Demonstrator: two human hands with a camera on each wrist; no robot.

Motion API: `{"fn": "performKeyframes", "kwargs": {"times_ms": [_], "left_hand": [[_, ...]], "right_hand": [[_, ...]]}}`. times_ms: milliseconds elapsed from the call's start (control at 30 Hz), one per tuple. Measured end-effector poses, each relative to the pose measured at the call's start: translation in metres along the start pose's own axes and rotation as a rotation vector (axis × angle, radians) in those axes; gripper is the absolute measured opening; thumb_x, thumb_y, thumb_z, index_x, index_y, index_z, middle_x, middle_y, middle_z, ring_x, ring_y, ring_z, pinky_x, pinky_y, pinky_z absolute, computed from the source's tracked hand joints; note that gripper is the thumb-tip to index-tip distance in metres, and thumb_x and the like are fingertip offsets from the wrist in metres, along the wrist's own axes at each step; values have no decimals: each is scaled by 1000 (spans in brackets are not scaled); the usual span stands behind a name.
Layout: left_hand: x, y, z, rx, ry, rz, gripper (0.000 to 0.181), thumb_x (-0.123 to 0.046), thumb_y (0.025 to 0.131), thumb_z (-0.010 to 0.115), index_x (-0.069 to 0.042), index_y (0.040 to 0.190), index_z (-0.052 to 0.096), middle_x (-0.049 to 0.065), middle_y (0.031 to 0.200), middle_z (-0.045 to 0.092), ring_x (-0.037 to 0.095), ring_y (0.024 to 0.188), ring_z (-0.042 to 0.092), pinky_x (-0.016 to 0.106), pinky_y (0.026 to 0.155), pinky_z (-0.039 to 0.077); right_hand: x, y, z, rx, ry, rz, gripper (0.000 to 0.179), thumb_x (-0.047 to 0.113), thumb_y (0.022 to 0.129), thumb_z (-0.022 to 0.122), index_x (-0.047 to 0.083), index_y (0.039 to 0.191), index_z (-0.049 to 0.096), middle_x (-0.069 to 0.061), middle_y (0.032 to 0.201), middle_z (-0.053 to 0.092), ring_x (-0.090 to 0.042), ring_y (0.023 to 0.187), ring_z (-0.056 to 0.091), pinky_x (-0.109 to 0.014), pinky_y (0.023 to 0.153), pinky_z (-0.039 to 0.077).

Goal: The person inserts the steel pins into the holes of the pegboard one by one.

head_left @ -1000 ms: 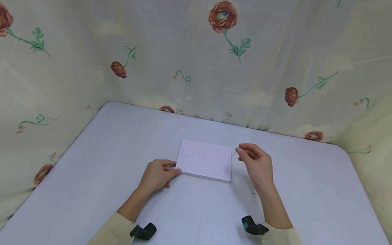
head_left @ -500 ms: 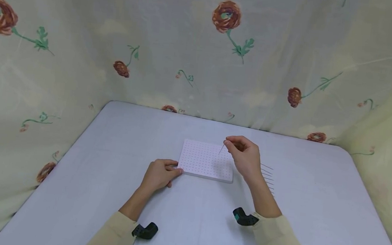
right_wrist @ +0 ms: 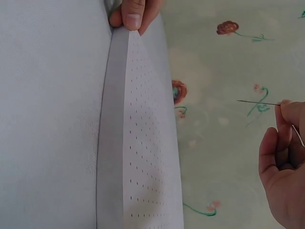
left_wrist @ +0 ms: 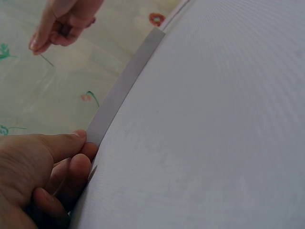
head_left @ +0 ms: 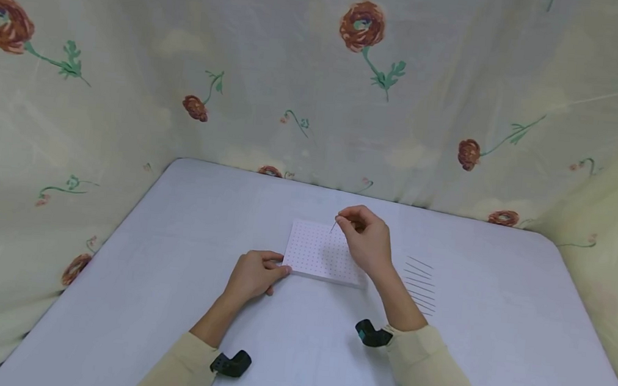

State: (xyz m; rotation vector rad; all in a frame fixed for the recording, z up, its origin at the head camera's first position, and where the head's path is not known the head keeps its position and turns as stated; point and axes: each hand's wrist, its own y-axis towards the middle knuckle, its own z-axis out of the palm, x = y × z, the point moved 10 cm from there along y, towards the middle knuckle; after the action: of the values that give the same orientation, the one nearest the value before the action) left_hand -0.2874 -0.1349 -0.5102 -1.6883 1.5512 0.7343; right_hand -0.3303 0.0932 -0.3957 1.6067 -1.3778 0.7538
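A white board with rows of small holes (head_left: pixel 309 251) lies on the table. My left hand (head_left: pixel 252 276) grips its near left corner, thumb at the front edge and fingers along the side; the left wrist view shows this hand (left_wrist: pixel 52 176) against the board's pale side wall (left_wrist: pixel 124 86). Over the far part of the board, my right hand (head_left: pixel 367 238) pinches a thin metal needle (head_left: pixel 333 226) between thumb and forefinger. In the right wrist view the needle (right_wrist: pixel 257 102) sticks out from the fingertips, its free end apart from the board (right_wrist: pixel 143 143).
Several thin dark needles (head_left: pixel 419 283) lie in a spaced row on the white table (head_left: pixel 485 319), right of the board and partly behind the right forearm. A flowered curtain (head_left: pixel 276 61) hangs behind and at both sides. Each wrist wears a black camera (head_left: pixel 232 364).
My right hand has carried the needle leftward from the board's right edge to above its far part, uncovering the row of needles. The left hand keeps its grip on the corner.
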Motion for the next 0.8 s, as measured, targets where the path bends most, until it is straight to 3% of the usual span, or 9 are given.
{"fn": "performKeyframes", "kwargs": {"times_ms": [367,800], "left_hand": [[0,-1,0,-10,5,-11,43,-28,92,78,-4,127,70,5,85,79,11,41,58,24,47,39],[1,0,2,9,0,-6,43,-29,92,77,-5,126,70,3,82,78,11,42,58,24,49,39]], "right_hand": [[6,1,18,15,-104,-93,5,16,99,68,12,102,70,-6,94,72,-18,80,58,-23,64,44],[-9,-1,39,72,-185,-50,4,17,100,67,13,101,69,-6,90,70,-17,72,51,-27,64,40]]}}
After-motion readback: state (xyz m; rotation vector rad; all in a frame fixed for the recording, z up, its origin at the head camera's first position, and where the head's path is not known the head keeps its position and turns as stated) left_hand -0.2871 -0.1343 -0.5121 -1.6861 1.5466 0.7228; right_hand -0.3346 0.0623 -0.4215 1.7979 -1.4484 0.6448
